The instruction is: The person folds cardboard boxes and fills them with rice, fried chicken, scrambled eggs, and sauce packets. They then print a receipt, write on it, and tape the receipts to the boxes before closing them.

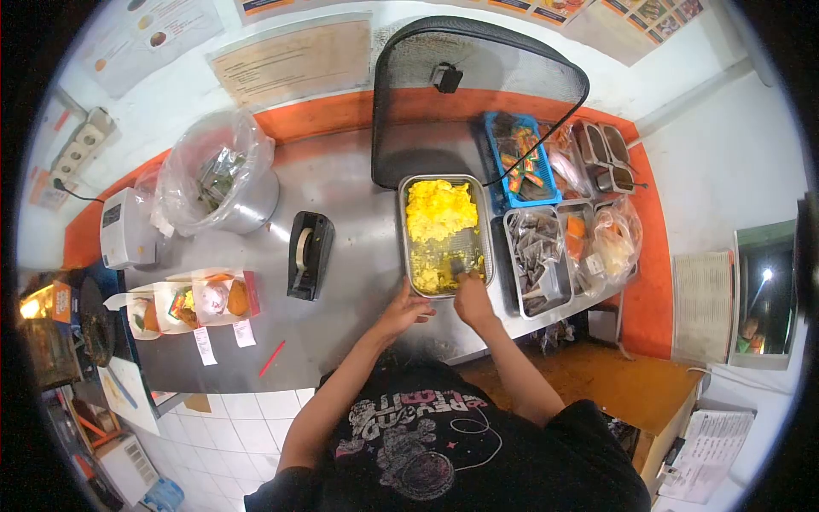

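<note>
Crumbled yellow scrambled egg (441, 209) fills the far part of a metal tray (404, 224), and looser bits lie at its near end. My right hand (473, 300) is closed at the near right corner of the tray, gripping a utensil with a greyish part (458, 265) that reaches into the egg. Most of this utensil is hidden by the hand. My left hand (403, 309) rests at the near left corner, fingers apart, with the fingertips right at the tray's rim.
A mesh food cover (478, 51) stands raised behind the tray. To the right are a blue basket (520, 198) of packets and a metal tray of sachets (537, 256). Leftward are a tape dispenser (310, 256), filled food boxes (194, 305), a red pen-like stick (271, 358) and a bag-lined pot (247, 209).
</note>
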### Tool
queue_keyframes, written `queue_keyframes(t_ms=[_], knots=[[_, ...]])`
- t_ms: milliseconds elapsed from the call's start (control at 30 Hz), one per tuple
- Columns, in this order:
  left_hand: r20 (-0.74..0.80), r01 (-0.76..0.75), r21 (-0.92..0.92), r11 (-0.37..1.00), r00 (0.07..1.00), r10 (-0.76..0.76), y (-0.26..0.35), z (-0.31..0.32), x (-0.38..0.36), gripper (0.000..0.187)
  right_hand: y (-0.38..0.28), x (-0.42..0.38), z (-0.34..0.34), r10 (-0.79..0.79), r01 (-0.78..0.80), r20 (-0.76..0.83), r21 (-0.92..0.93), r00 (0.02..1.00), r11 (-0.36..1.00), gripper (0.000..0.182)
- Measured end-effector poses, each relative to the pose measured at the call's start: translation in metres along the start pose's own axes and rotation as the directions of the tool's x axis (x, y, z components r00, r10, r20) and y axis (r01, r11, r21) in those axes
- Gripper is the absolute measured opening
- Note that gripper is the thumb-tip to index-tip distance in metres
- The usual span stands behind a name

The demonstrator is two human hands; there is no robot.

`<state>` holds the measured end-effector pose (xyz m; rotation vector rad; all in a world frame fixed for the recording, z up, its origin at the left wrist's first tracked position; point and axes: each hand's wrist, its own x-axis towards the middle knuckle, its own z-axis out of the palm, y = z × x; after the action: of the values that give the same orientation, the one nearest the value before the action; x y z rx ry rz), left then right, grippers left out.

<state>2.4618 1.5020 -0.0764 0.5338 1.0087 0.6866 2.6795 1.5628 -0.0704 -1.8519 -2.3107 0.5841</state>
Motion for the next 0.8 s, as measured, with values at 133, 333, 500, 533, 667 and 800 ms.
queue_keyframes(t_ms=[133, 333, 500, 533, 667, 800], knots=[[0.02, -0.007, 0.006, 1.0, 1.0, 0.006, -0.011, -0.005, 0.007, 0.103, -0.033, 0.004, 0.004, -0.12, 0.127, -0.047, 0.174, 0.992, 0.976, 0.028], [0.025, -0.035, 0.023, 0.999, 0.999, 0.034, -0.001, -0.003, 0.004, 0.113, -0.033, 0.008, -0.026, -0.211, 0.208, 0.206, 0.033, 0.956, 0.978, 0.027], [-0.006, -0.005, 0.0, 1.0, 1.0, 0.005, -0.013, -0.004, 0.01, 0.109, -0.024, 0.006, -0.035, -0.252, 0.268, 0.272, -0.026, 0.929, 0.963, 0.027], [-0.007, -0.006, -0.002, 1.0, 1.0, 0.006, -0.013, -0.004, 0.011, 0.109, -0.028, 0.004, -0.038, -0.221, 0.24, 0.278, -0.034, 0.935, 0.97, 0.026], [-0.011, -0.017, 0.001, 1.0, 1.0, 0.017, -0.009, -0.004, 0.005, 0.108, -0.014, 0.002, -0.036, -0.244, 0.259, 0.247, -0.032, 0.938, 0.965, 0.025], [-0.027, -0.03, -0.02, 0.999, 0.999, 0.029, -0.005, 0.001, 0.003, 0.11, 0.003, 0.006, -0.029, -0.301, 0.315, 0.274, -0.007, 0.913, 0.949, 0.027]])
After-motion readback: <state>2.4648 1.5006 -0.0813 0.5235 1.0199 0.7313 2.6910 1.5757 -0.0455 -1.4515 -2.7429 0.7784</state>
